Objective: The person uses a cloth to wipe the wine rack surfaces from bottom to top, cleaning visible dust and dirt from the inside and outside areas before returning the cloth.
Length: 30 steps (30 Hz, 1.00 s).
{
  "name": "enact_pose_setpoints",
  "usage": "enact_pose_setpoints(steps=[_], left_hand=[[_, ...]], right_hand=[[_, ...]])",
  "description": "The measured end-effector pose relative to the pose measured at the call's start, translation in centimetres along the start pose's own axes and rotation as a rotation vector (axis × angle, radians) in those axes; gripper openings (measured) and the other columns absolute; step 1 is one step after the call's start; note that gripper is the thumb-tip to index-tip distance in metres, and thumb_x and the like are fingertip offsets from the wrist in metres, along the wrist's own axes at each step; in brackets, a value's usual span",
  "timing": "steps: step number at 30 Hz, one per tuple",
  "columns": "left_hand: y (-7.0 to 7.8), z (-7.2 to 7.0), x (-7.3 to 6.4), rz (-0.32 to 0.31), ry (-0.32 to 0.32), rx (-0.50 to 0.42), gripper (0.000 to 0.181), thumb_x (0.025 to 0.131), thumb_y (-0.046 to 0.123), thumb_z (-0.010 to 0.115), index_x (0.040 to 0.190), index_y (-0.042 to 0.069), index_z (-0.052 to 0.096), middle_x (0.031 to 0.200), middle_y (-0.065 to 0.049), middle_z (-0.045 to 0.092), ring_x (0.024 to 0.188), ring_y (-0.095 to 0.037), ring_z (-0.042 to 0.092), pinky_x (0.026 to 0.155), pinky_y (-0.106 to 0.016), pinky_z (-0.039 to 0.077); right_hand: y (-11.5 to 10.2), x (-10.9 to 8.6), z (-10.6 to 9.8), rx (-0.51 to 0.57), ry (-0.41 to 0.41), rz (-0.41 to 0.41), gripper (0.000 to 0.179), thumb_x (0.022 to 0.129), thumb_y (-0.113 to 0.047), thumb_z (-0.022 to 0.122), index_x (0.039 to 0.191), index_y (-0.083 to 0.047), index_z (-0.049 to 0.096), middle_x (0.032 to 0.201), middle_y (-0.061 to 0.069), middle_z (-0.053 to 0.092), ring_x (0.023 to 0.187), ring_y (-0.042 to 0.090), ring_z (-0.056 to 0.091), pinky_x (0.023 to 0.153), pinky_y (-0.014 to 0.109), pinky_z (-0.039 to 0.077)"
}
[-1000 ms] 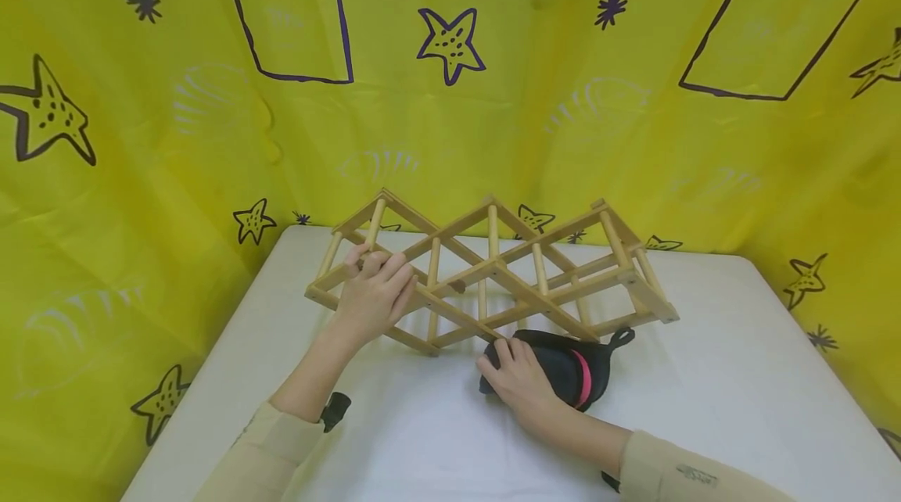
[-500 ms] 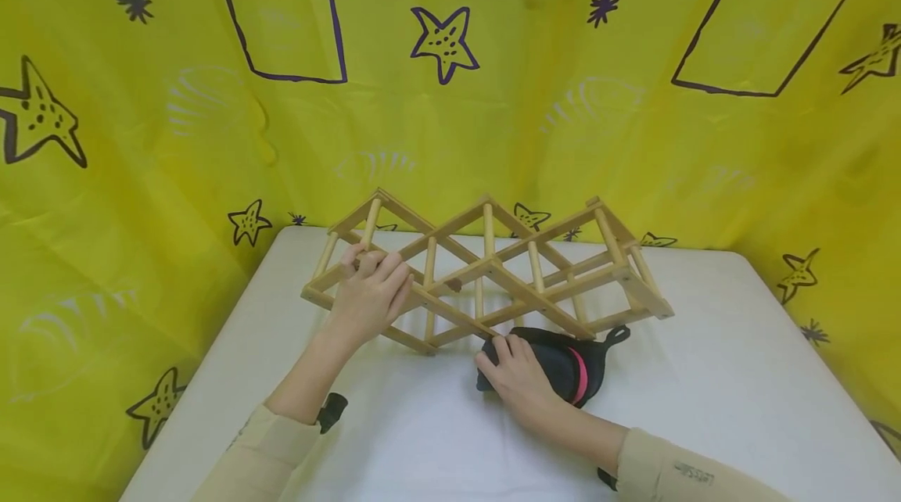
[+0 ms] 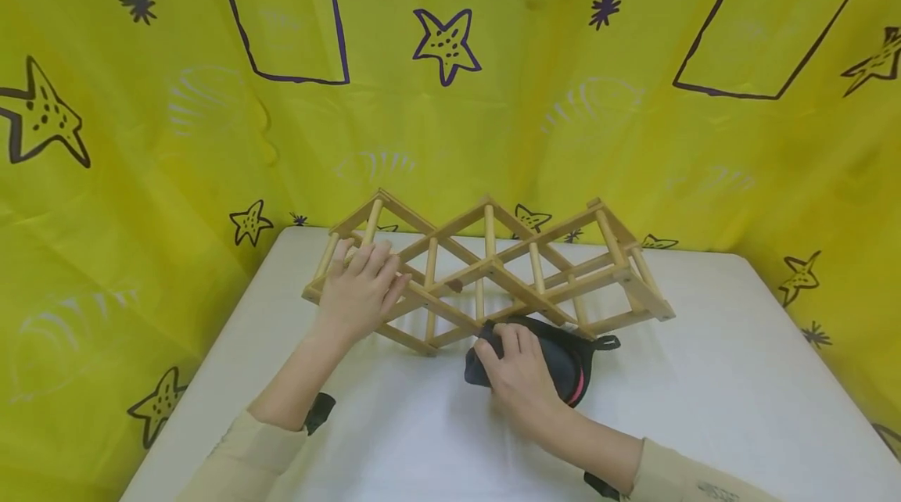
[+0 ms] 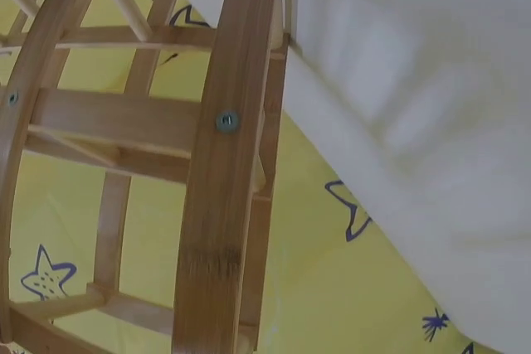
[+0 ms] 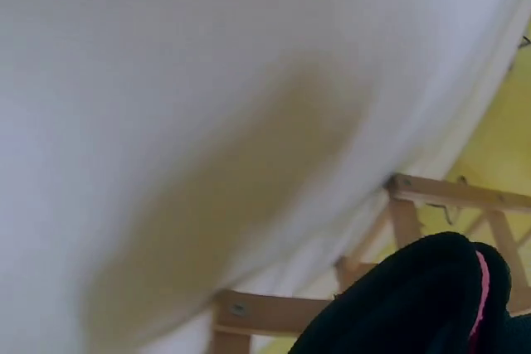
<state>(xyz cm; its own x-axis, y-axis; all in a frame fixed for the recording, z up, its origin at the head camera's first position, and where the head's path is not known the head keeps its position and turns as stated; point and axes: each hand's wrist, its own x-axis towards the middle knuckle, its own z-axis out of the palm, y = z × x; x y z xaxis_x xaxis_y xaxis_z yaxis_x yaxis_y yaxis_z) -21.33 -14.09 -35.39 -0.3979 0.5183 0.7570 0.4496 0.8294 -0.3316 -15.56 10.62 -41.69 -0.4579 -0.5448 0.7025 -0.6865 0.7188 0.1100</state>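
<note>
A folding wooden lattice rack with round dowels (image 3: 489, 232) stands stretched out across the table. My left hand (image 3: 352, 291) rests on its left end, fingers fairly straight and spread over the slats. In the left wrist view, a slat (image 4: 217, 196) with a metal rivet fills the middle, and that hand is out of sight. My right hand (image 3: 522, 377) grips a soft black pouch (image 3: 559, 365) with a pink stripe and a small loop, right against the rack's front. The right wrist view shows the pouch (image 5: 398, 304) in front of the rack's slats (image 5: 282, 314).
A white cloth covers the table (image 3: 704, 377). Behind it and along both sides hangs a yellow curtain (image 3: 493, 127) with starfish drawings, close to the rack's back. A dark band (image 3: 320, 413) is on the left wrist.
My right hand has shifted the pouch slightly left and toward the rack, tilting it. The left hand's fingers have loosened from their curl and straightened. The rack stays in place.
</note>
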Motion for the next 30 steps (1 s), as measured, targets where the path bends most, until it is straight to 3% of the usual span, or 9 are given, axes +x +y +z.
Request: enact_pose_setpoints(steps=[2, 6, 11, 17, 23, 30], left_hand=[[-0.2, -0.1, -0.1, -0.002, -0.016, 0.025, 0.043, 0.1, 0.037, 0.023, 0.088, 0.007, 0.052, 0.101, -0.008, 0.044, 0.092, -0.024, 0.038, 0.088, -0.047, 0.026], [-0.4, 0.0, -0.3, 0.014, -0.065, 0.02, 0.042, 0.1, 0.034, 0.023, 0.089, 0.005, 0.052, 0.098, -0.009, 0.039, 0.094, -0.026, 0.035, 0.088, -0.048, 0.022], [-0.6, 0.2, -0.4, 0.008, -0.081, -0.032, 0.039, 0.1, 0.029, 0.022, 0.088, 0.002, 0.049, 0.092, -0.009, 0.034, 0.092, -0.027, 0.031, 0.087, -0.048, 0.023], [-0.7, 0.3, -0.4, 0.005, -0.089, -0.047, 0.045, 0.101, 0.03, 0.014, 0.09, 0.001, 0.046, 0.092, -0.009, 0.032, 0.091, -0.027, 0.03, 0.084, -0.043, 0.024], [-0.8, 0.4, -0.5, 0.009, -0.089, -0.054, 0.045, 0.101, 0.03, 0.014, 0.091, 0.0, 0.045, 0.092, -0.01, 0.031, 0.09, -0.028, 0.029, 0.081, -0.042, 0.024], [-0.6, 0.5, -0.4, 0.003, -0.071, -0.064, 0.044, 0.101, 0.029, 0.016, 0.089, -0.001, 0.046, 0.091, -0.01, 0.031, 0.088, -0.028, 0.028, 0.079, -0.042, 0.023]], right_hand=[[-0.1, 0.8, -0.6, -0.001, 0.042, 0.014, 0.057, 0.043, 0.008, 0.072, 0.092, -0.005, 0.047, 0.096, 0.022, 0.045, 0.084, 0.035, 0.045, 0.068, 0.044, 0.042], [-0.3, 2.2, -1.3, 0.005, 0.095, 0.053, 0.056, 0.046, 0.011, 0.068, 0.093, -0.004, 0.044, 0.095, 0.022, 0.043, 0.082, 0.035, 0.043, 0.067, 0.044, 0.039], [-0.8, 3.1, -1.9, 0.013, 0.1, 0.081, 0.054, 0.048, 0.012, 0.068, 0.094, -0.005, 0.044, 0.094, 0.02, 0.042, 0.079, 0.033, 0.042, 0.062, 0.041, 0.038], [-1.2, 2.7, -2.8, 0.0, 0.027, 0.123, 0.058, 0.044, 0.012, 0.069, 0.093, -0.006, 0.045, 0.095, 0.02, 0.042, 0.08, 0.033, 0.041, 0.062, 0.04, 0.038], [-1.2, 1.4, -3.8, -0.015, -0.035, 0.149, 0.056, 0.045, 0.013, 0.072, 0.092, -0.006, 0.047, 0.094, 0.02, 0.042, 0.082, 0.034, 0.041, 0.064, 0.042, 0.038], [-1.3, 0.9, -4.9, 0.005, 0.018, 0.12, 0.056, 0.044, 0.015, 0.07, 0.092, -0.005, 0.047, 0.094, 0.019, 0.042, 0.082, 0.034, 0.041, 0.06, 0.043, 0.038]])
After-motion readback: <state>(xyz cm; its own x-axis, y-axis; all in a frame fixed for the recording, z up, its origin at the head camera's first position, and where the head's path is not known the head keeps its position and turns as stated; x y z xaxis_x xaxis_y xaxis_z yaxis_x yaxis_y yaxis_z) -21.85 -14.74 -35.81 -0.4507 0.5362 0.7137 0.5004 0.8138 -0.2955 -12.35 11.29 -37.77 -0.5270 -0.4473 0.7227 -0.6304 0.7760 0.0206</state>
